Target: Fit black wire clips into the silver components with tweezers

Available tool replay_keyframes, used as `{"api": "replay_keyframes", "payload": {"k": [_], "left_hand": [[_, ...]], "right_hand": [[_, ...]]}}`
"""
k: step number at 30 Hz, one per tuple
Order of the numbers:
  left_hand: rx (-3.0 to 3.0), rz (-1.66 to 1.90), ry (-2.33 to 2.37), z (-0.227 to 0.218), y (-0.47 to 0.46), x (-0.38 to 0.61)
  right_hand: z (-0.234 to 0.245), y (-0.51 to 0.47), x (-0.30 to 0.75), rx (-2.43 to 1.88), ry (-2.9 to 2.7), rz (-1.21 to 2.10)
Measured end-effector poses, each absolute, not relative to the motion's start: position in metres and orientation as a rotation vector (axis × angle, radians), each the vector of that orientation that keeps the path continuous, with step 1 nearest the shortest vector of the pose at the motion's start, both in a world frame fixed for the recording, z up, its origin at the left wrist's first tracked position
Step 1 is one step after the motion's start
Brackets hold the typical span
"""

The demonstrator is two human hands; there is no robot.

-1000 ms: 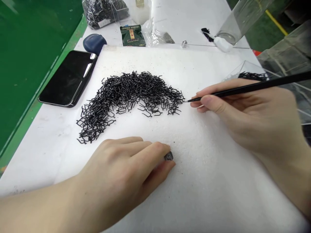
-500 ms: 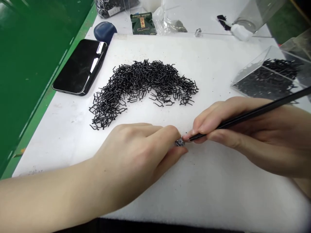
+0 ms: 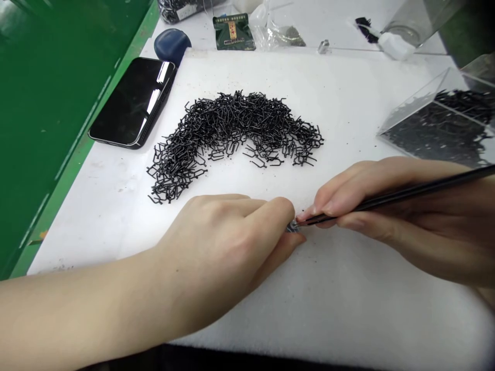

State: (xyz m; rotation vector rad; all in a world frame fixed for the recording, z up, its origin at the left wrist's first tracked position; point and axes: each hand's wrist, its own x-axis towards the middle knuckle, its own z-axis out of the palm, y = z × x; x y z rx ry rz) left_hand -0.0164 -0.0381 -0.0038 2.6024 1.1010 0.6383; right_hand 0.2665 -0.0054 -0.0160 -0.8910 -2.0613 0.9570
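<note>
Between the thumb and fingers of my left hand (image 3: 232, 242) is a small silvery metal part (image 3: 293, 226), mostly covered by the fingers. My right hand (image 3: 386, 216) grips black tweezers (image 3: 382, 200), held like a pen. Their fine tips reach the metal part, and a right fingertip lies close beside it. Whether the tips hold anything is too small to tell. Beyond my hands, a curved heap of small black forked pieces (image 3: 240, 121) lies on the white foam mat (image 3: 348, 304).
At the left lies a black phone (image 3: 131, 103), with a dark blue rounded object (image 3: 172, 46) behind it. A clear box (image 3: 436, 123) of black pieces stands at the right. Along the back are a green packet (image 3: 234, 33), a clear bag (image 3: 284, 36) and a small metal piece (image 3: 324, 46).
The whole view has shifted slightly, so most things sit further right. The tweezer tips have come closer to the metal part, and the tweezers lie at a flatter angle.
</note>
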Motion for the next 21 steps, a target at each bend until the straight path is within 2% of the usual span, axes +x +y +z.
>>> {"api": "replay_keyframes", "payload": {"k": [21], "left_hand": [[2.572, 0.630, 1.027, -0.0027, -0.0355, -0.0141]], "right_hand": [[-0.0181, -0.0033, 0.2670, -0.837, -2.098, 1.011]]}}
